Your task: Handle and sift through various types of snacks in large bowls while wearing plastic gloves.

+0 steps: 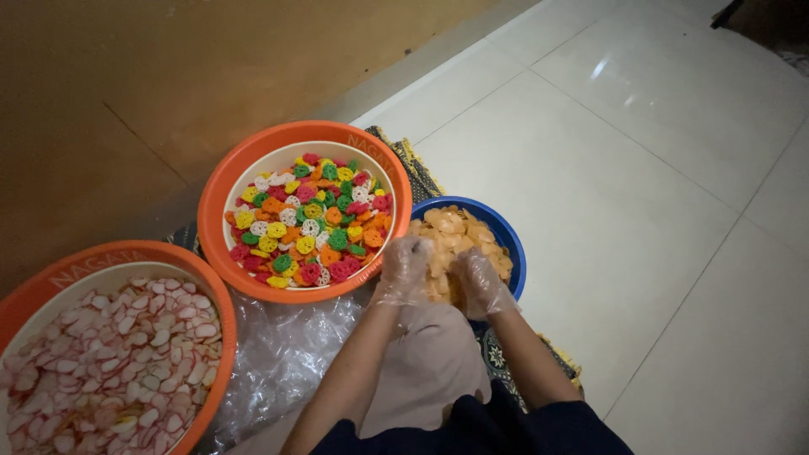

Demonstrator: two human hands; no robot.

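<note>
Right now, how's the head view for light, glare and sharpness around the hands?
Head view: dim, warm light; window-like glare on the white floor tiles; the wall side is dark. Left hand and right hand, in clear gloves, look slightly soft over the blue bowl; the clear plastic bags glint.

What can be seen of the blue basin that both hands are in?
The blue basin is round, looks like plastic, and sits upright on a patterned mat on the tiled floor, right of the orange basin of multicoloured crackers, whose rim seems to meet it. It is filled with pale orange, chip-like crackers. The left hand and right hand, both in clear plastic gloves, rest in the pile at its near side, hiding the near rim.
</note>
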